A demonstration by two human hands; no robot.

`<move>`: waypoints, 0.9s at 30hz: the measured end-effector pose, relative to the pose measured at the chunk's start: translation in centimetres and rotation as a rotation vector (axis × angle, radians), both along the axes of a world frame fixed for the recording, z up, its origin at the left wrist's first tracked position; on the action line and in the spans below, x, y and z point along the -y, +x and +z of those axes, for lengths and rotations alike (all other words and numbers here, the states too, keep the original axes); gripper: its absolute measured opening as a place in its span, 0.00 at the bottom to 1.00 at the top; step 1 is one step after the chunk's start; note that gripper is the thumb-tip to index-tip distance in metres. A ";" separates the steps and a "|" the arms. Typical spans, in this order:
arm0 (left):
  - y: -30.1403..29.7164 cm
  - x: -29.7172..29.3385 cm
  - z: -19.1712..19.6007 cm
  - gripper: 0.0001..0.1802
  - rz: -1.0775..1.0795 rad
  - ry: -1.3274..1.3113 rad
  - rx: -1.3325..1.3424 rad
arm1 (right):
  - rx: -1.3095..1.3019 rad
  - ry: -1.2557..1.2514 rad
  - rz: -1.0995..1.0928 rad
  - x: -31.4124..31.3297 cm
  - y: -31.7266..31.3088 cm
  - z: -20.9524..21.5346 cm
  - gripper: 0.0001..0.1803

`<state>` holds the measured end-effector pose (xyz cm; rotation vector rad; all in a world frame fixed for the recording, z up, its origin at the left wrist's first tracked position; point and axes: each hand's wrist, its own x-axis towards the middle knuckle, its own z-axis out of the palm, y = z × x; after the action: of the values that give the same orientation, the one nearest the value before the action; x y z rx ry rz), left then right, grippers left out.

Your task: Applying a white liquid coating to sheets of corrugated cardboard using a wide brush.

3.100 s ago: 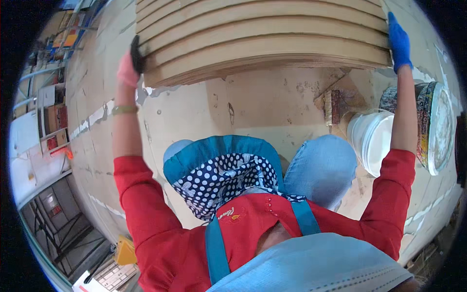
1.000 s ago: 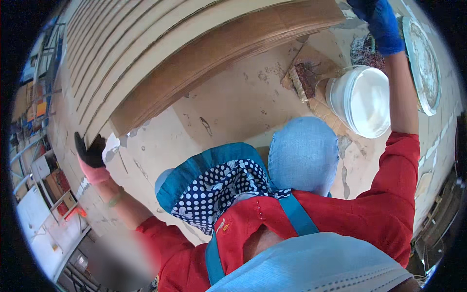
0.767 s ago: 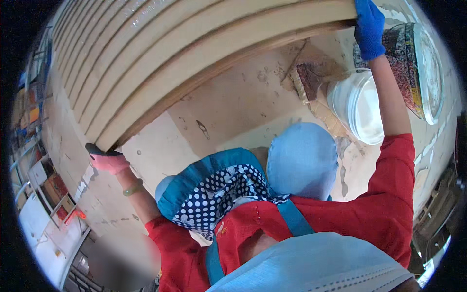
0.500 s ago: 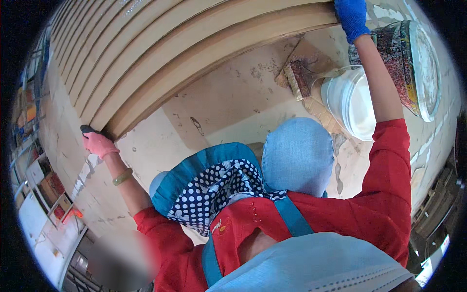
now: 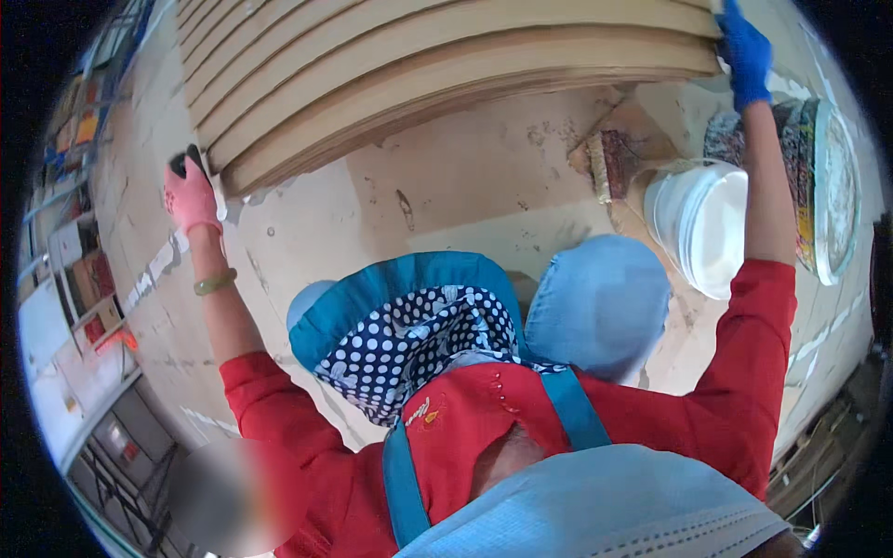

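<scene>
Head view: both hands hold a stack of long thin wood boards point(image 5: 446, 84), spanning between them. Left hand point(image 5: 191, 195), pink glove w/ black palm, grips the stack's left corner end. Right hand point(image 5: 744, 56), blue glove, closed on the right end. Just below right forearm: white bucket point(image 5: 698, 228) & a paint-smeared can point(image 5: 819, 186) on the floor point(image 5: 465, 186). A brush-like tool point(image 5: 614, 163) lies near the bucket, left of that arm.
</scene>
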<state>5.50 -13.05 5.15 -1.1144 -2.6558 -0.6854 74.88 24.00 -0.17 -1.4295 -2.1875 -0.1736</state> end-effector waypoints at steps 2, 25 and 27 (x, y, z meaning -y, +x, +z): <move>-2.1 1.6 1.4 0.25 0.064 0.235 0.294 | -0.771 -0.224 -0.059 2.7 -4.9 2.3 0.27; 2.7 -3.5 -2.8 0.19 0.261 0.415 0.311 | -0.146 -0.067 -0.066 2.5 -11.9 1.1 0.20; 2.3 -3.4 -3.0 0.18 0.269 0.348 0.284 | -0.187 -0.159 -0.164 3.2 -12.4 1.4 0.18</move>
<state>7.83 -9.61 2.11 -0.5925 -2.6861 -1.2644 62.50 20.80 1.23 -1.6432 -1.9699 0.0767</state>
